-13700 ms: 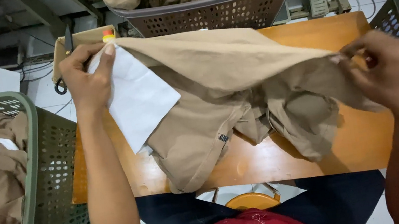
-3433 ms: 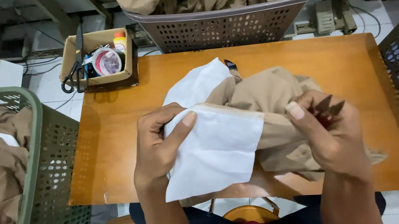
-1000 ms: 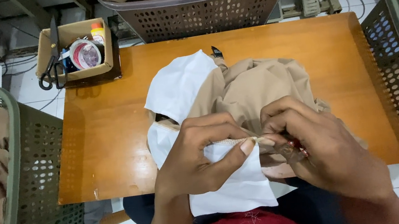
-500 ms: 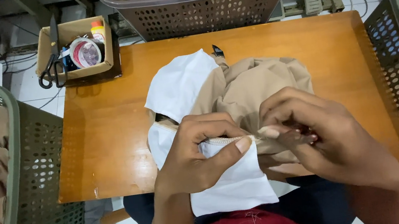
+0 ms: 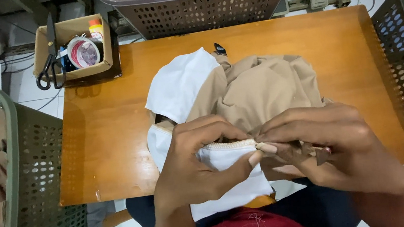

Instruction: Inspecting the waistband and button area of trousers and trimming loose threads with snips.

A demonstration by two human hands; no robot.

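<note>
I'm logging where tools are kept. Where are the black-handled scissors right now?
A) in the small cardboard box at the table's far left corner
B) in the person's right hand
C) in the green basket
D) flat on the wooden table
A: the black-handled scissors hang over the rim of the small cardboard box, away from both hands.

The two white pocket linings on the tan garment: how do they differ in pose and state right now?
The upper white lining lies spread open on the tan garment, untouched. The lower white lining hangs over the table edge toward the lap, and its seamed top edge is pinched by the left hand and right hand. The upper one shows whole; the lower is partly covered by fingers. Both are plain white fabric attached to the garment.
</note>
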